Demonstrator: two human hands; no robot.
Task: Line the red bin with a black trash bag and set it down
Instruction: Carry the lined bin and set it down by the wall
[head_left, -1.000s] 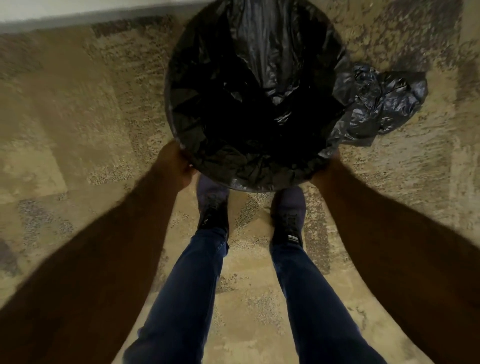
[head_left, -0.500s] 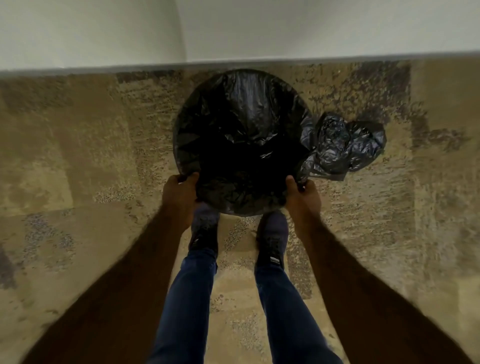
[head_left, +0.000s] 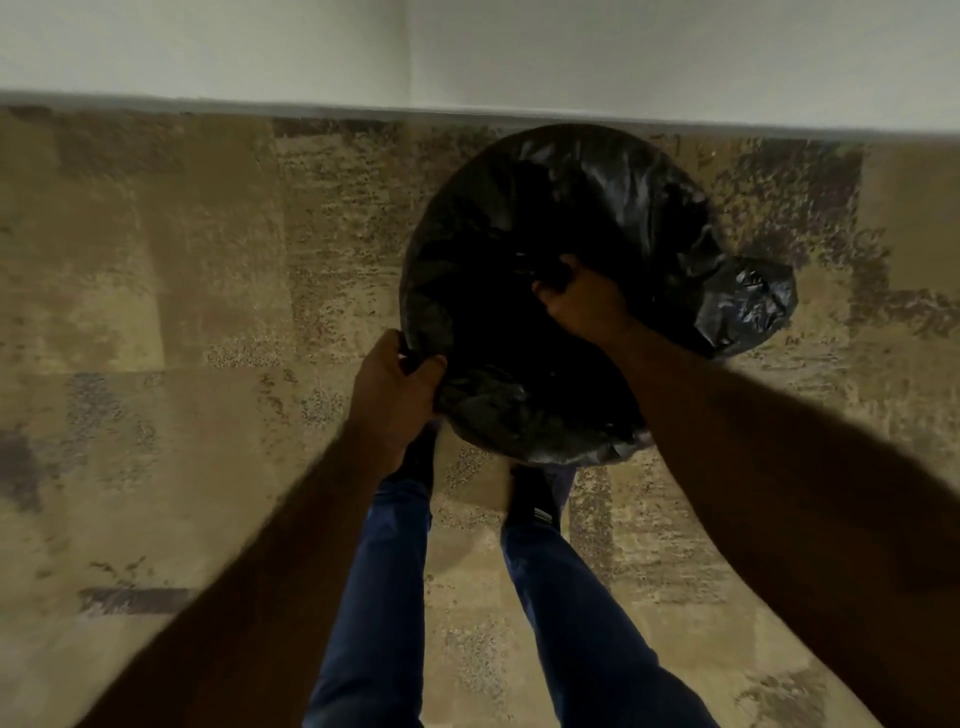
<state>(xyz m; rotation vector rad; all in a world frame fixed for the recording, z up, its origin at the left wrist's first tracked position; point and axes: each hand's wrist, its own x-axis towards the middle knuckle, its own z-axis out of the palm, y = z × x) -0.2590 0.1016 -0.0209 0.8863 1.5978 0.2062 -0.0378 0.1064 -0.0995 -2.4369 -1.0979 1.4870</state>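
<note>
Black trash bag (head_left: 613, 197) hides bin entirely; right hand (head_left: 587, 301) fingertips lost inside.

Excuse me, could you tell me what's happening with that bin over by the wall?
A person is fitting a black trash bag into a bin on the carpet. The left hand grips the bag at the near rim, while the right hand reaches inside the opening. A bunch of spare bag hangs outside, on the right.
</note>
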